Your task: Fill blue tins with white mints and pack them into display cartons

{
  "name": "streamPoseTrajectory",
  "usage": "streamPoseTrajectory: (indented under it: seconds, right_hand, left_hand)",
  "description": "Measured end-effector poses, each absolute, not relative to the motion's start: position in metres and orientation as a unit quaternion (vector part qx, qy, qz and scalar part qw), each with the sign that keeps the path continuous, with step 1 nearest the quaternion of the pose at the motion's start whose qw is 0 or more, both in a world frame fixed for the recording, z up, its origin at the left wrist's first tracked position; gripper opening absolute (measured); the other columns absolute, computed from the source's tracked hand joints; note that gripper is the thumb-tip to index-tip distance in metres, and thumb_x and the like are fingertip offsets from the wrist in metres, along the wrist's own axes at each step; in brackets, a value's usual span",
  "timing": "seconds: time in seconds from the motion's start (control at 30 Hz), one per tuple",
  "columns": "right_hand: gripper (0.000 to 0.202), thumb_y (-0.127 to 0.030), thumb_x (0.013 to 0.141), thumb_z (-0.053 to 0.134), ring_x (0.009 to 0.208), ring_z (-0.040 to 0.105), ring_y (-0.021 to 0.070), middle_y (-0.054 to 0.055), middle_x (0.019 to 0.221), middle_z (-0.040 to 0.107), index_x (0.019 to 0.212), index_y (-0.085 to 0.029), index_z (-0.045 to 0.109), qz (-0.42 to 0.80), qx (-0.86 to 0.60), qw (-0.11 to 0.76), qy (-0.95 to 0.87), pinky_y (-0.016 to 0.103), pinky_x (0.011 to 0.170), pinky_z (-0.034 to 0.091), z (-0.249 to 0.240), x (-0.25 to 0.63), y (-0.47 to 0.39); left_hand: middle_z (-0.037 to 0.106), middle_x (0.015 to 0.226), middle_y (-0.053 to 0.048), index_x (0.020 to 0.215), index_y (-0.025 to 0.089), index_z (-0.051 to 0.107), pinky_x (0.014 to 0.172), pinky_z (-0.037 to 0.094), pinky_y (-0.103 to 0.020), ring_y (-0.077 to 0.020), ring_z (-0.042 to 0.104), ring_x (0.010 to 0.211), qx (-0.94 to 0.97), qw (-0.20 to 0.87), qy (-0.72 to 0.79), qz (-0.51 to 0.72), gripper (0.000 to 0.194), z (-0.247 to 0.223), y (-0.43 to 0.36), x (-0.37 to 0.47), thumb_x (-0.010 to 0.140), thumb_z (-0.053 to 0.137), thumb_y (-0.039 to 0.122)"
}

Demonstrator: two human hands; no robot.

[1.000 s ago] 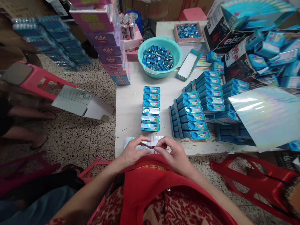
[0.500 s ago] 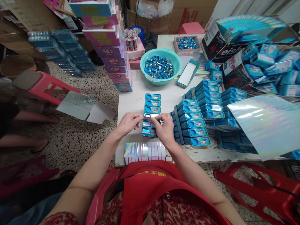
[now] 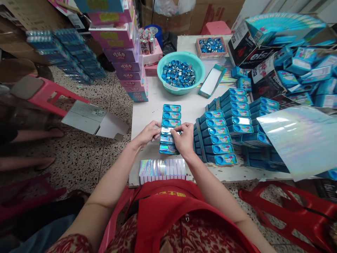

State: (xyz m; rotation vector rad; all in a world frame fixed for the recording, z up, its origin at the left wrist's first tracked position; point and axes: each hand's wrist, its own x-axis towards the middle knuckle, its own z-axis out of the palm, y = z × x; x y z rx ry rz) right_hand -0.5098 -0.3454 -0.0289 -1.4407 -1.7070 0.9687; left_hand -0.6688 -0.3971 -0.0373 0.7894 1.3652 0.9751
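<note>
A column of small blue packs (image 3: 172, 115) with printed tops and round recesses lies in front of me. On one of the middle packs is a narrow shiny strip (image 3: 166, 131). My right hand (image 3: 184, 138) has its thumb and fingers pinched together on the right part of this strip. Curled at the pack's left edge, my left hand (image 3: 149, 134) has thumb and forefinger closed; what they grip is too small to make out. The lower packs in the column also bear reflective strips. A row of holographic pieces (image 3: 162, 168) lies near the table's front edge.
Banded stacks of blue packs (image 3: 217, 140) stand right of my hand. Beyond are a turquoise basin (image 3: 160, 79) of blue caps, an open carton (image 3: 212, 81) and a pink tray (image 3: 225, 52). A holographic sheet (image 3: 302, 140) juts out at right; stacked boxes (image 3: 129, 66) rise at left.
The strip, held between both hands before, now lies lower on the pack. My left hand has shifted slightly left, and my right fingers have come down over the strip.
</note>
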Motion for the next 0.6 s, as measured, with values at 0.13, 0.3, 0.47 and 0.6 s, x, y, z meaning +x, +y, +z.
streamPoseTrajectory:
  seconds: [0.13,0.3,0.47,0.6]
  right_hand:
    - [0.036,-0.029,0.062,0.07,0.074,0.05,0.0147,0.003,0.098,0.046,0.087,-0.02,0.047,0.418,-0.596,0.351,-0.589,0.033,0.071,0.047,-0.033,-0.507,-0.344]
    - [0.046,-0.037,0.059,0.073,0.075,0.051,0.0152,0.003,0.095,0.05,0.09,-0.02,0.043,0.419,-0.595,0.327,-0.603,0.033,0.072,0.047,-0.035,-0.508,-0.342]
    - [0.037,-0.036,0.068,0.066,0.08,0.055,0.0153,0.005,0.099,0.054,0.093,-0.02,0.044,0.479,-0.555,0.359,-0.578,0.031,0.071,0.048,-0.039,-0.498,-0.34]
    - [0.03,-0.042,0.081,0.056,0.082,0.058,0.0138,0.004,0.098,0.056,0.101,-0.021,0.047,0.53,-0.542,0.424,-0.496,0.03,0.073,0.05,-0.054,-0.466,-0.376]
  left_hand:
    - [0.048,0.049,0.007,0.092,0.018,0.049,0.041,0.032,-0.018,-0.0078,0.04,0.039,0.273,0.538,0.688,0.404,0.024,-0.059,-0.408,-0.655,0.082,0.053,0.039]
    - [0.053,0.131,-0.011,0.13,0.02,0.044,0.095,0.042,-0.034,-0.0221,0.047,0.122,0.411,0.38,0.696,0.45,0.061,-0.063,-0.426,-0.638,0.088,0.031,0.061]
    - [0.028,0.151,-0.01,0.139,0.022,0.038,0.109,0.024,-0.04,-0.0259,0.023,0.139,0.453,0.372,0.747,0.315,0.064,-0.083,-0.455,-0.646,0.092,0.015,0.058]
    - [0.054,0.125,-0.012,0.119,0.02,0.059,0.097,0.035,-0.043,-0.029,0.045,0.117,0.482,0.334,0.799,0.135,0.045,-0.114,-0.489,-0.644,0.088,0.041,0.048]
